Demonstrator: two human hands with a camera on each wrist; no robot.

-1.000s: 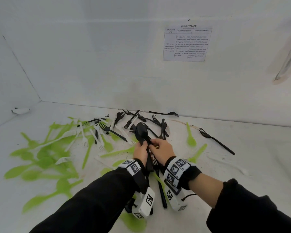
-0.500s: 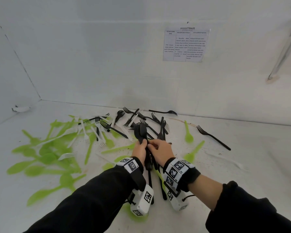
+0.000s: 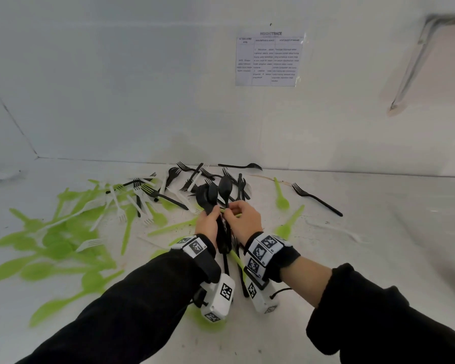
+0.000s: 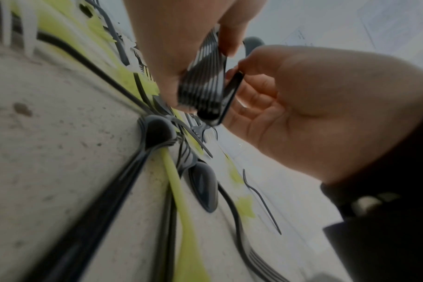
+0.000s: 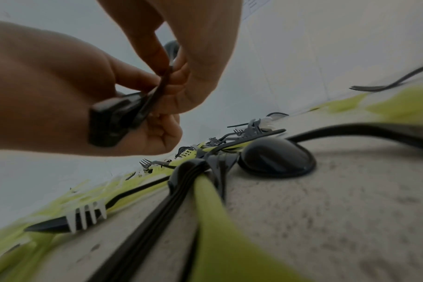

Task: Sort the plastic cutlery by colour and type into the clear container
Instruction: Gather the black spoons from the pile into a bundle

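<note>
Since the earlier frame, one more black spoon is seen raised beside the bundle, its bowl lifted clear of the other bowls, and the pile is seen a little lower in the head view.

At far left, green spoons are spread over the table, with white forks laid across them. Further right, black forks are heaped near the back wall.

At centre, the bundle of black spoon handles is gripped by the left hand, fingers wrapped round the stacked stems, as the left wrist view shows. Just beside it, the single spoon's stem is pinched by the right hand between thumb and fingertips and is held against the bundle.

To the right, a green spoon and a lone black fork lie apart. No clear container is seen in any view.

The cutlery is judged to be very light, thin and smooth, so a stack is likely to fan or slide if held loosely. The stems are stiff but could snap if bent. Hold is best taken mid-stem, with the bowls nested, and squeezed firmly across the flat faces.
</note>
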